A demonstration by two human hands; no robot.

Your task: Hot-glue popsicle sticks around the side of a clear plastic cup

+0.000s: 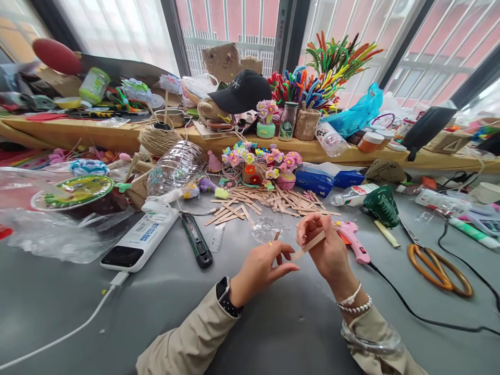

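Head view: wooden stick [310, 245] lies diagonal, upper end pinched in right hand [326, 250], lower tip meeting left hand [261, 268] fingertips.

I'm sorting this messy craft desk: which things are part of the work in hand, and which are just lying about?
In hand:
- flat wooden craft stick, pinched by right hand, left hand at its lower end
- pile of loose wooden sticks
- pink glue gun beside the right hand

Lying about:
- white power bank
- orange-handled scissors
- black baseball cap
- ball of jute twine
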